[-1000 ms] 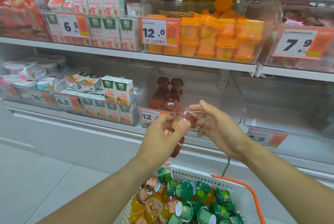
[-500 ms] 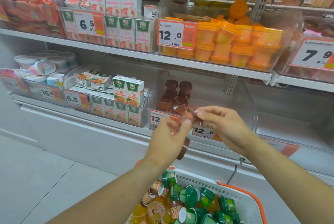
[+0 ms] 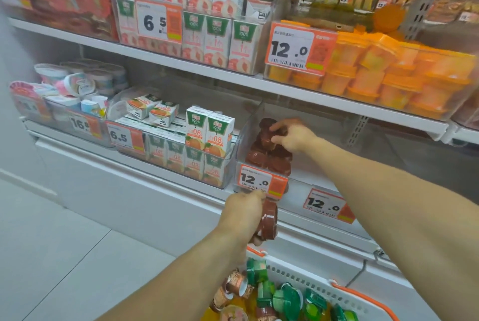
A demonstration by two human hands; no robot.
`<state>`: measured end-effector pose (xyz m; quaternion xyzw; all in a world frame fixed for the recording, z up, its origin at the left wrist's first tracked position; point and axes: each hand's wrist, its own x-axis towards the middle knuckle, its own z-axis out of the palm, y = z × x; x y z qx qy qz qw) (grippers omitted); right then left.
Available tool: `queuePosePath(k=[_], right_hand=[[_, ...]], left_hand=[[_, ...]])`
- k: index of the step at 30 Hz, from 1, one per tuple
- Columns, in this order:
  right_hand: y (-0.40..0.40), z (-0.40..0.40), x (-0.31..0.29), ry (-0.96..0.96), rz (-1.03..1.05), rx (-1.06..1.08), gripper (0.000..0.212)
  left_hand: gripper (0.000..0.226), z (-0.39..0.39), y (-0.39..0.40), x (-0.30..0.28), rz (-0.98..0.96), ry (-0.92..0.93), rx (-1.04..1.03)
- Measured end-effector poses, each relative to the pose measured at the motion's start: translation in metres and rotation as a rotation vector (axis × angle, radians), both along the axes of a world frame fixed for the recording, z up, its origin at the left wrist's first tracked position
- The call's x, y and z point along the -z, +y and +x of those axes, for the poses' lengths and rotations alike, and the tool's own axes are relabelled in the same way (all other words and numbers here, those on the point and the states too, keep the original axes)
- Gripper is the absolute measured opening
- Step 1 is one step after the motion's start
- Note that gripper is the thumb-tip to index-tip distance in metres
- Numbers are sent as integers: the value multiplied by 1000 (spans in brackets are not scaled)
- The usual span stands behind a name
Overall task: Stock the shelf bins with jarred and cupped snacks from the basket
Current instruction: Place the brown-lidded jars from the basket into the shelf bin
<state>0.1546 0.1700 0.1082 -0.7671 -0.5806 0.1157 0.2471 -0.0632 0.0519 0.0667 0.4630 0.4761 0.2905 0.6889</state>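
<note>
My right hand (image 3: pixel 291 135) reaches into the clear bin (image 3: pixel 243 136) on the lower shelf and pinches a brown-lidded cup (image 3: pixel 268 136) on top of the stack of brown cups (image 3: pixel 269 158). Below the bin's 12.0 price tag, my left hand (image 3: pixel 245 210) grips a stack of brown cups (image 3: pixel 269 219), held on its side. The white basket (image 3: pixel 318 289) with orange handles sits at the bottom, holding several green-lidded cups (image 3: pixel 287 300) and brown-labelled cups (image 3: pixel 234 284).
Juice cartons (image 3: pixel 207 136) fill the bin left of the brown cups. Orange cups (image 3: pixel 383 72) fill the bin on the shelf above. To the right of the brown cups the shelf section behind a second 12.0 tag (image 3: pixel 328 205) holds nothing visible. Grey floor lies at left.
My right hand took a brown cup from my left hand and moved it up into the bin. My left hand dropped lower, still holding its cups. The camera moved closer and right.
</note>
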Motion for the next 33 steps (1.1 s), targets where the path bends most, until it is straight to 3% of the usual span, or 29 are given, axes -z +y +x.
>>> queuePosePath(k=[6,13,18,20,22,26,30,33], right_hand=[[16,-8,14,-91,27,27,14],[10,-16,14,-188,42,8,25],[-35,-26,-1,-154,280,-37,27],[-69,-34,-9,-24,345,-116,18],[-110,-44,-13,247,272,-214,9],[-174,-57,-9,540,77,-311,38],[-191,-53,3,770,102,-263,40],[-196,-42,4,953,96,-273,42]], left_hand=[[18,-1,4,-4,-23,-86,28],[21,1,0,-9,-63,-151,32],[27,-9,-3,-18,-105,-275,5],[28,-10,-4,-22,-124,-345,-34],[28,-10,-5,-28,-119,-407,-62],[29,-7,-9,-32,-34,-473,-51],[11,1,-17,-28,116,-447,-31],[32,3,-19,-18,353,-330,-3]])
